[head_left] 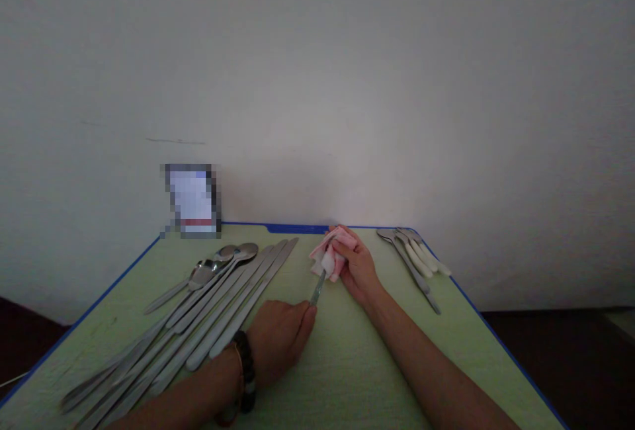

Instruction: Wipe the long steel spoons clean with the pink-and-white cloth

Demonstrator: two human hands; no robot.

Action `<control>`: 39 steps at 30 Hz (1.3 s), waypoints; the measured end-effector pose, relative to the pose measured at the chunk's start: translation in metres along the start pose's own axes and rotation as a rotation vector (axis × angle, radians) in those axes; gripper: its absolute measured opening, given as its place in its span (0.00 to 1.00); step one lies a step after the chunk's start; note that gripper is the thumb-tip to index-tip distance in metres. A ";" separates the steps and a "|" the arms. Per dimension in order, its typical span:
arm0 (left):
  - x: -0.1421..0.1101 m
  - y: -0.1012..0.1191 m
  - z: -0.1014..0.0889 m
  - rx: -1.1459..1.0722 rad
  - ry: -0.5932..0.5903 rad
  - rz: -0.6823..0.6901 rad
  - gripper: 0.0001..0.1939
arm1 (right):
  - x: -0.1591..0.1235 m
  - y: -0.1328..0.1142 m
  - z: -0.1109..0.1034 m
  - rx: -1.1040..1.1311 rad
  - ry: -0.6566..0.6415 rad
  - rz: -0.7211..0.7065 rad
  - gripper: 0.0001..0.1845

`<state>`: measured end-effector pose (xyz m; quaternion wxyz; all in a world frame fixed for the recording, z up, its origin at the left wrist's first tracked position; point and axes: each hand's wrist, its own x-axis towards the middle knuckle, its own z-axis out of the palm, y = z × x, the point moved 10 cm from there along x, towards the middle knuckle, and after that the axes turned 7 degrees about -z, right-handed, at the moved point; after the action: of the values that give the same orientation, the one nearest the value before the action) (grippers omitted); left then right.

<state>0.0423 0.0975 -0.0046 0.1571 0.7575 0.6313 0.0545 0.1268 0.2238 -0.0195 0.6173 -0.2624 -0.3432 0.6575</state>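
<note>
My left hand [285, 331], with a dark beaded bracelet at the wrist, is closed round the handle of a metal piece of cutlery [319, 288]. It slants up and away to the right. Its far end is covered by a pink and white cloth [335, 251], so its kind is hidden. Fingers of my right hand [362, 268] press the cloth round that end. Left of my left hand lie several table knives [248, 291], side by side, and several metal spoons [245, 251], partly overlapping.
On the right of the green table [347, 377] lie a metal spoon [414, 268] and several pieces of cutlery with white handles [421, 258]. A blurred-out device with a bright screen [191, 198] stands at the back left. A plain wall [317, 86] rises behind the table's blue edge.
</note>
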 end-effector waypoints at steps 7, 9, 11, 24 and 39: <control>0.000 -0.004 0.001 -0.084 0.031 0.011 0.26 | -0.005 0.009 0.013 0.020 -0.107 0.112 0.16; 0.001 -0.005 -0.001 -0.109 0.037 -0.003 0.26 | -0.008 0.011 0.017 0.015 -0.137 0.137 0.16; 0.001 -0.006 -0.002 -0.127 0.044 -0.022 0.25 | -0.011 0.013 0.023 0.028 -0.179 0.175 0.17; 0.004 -0.011 -0.001 -0.104 0.016 -0.110 0.25 | -0.020 0.019 0.036 0.045 -0.263 0.248 0.13; 0.003 -0.004 0.002 -0.056 -0.017 0.024 0.26 | -0.002 0.001 0.009 -0.090 -0.086 0.007 0.10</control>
<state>0.0396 0.1008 -0.0079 0.1832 0.7609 0.6188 0.0675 0.1191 0.2204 -0.0148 0.5872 -0.2626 -0.3978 0.6542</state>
